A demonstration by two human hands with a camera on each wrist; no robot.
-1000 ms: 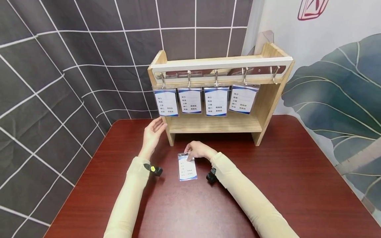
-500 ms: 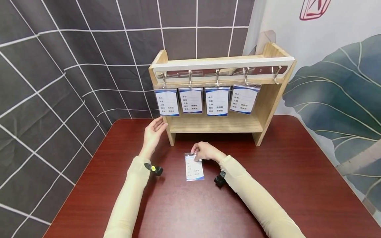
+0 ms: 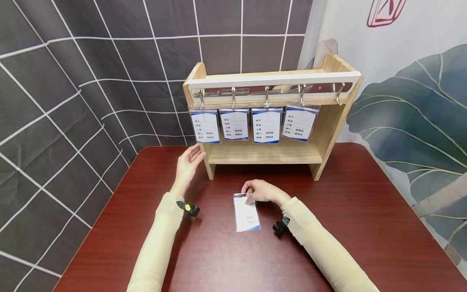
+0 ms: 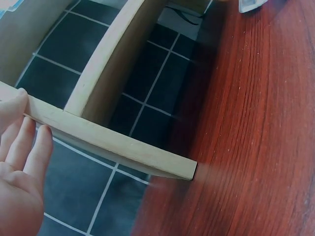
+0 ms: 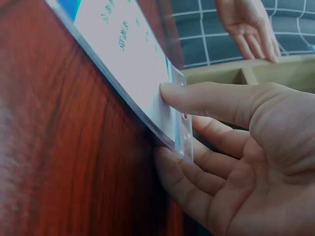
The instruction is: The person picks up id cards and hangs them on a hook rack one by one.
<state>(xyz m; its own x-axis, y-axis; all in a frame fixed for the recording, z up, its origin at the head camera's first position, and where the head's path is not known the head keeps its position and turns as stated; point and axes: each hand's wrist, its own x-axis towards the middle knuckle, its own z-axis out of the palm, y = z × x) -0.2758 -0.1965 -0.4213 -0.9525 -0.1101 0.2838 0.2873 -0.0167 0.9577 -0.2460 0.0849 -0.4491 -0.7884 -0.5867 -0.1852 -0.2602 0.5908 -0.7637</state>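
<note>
A clear plastic badge holder (image 3: 246,215) with a white and blue card is in my right hand (image 3: 264,191). In the right wrist view the thumb (image 5: 206,98) presses the card's face near the slotted end, with fingers (image 5: 187,179) curled beneath. The badge is tilted close over the table. My left hand (image 3: 187,164) touches the left side panel of the wooden rack (image 3: 266,152). In the left wrist view its thumb tip lies on the panel's front edge (image 4: 128,142), its fingers loosely extended along the outer side.
Several similar badges (image 3: 266,125) hang from metal hooks on the rack's white rail (image 3: 270,81). The rightmost hook (image 3: 339,94) bears no badge. The rack stands at the back of the red-brown table (image 3: 365,227), before a dark gridded cloth (image 3: 146,81).
My right hand has moved right and slightly nearer to me with the badge, whose lower end now slants right. The left hand stays at the rack's side.
</note>
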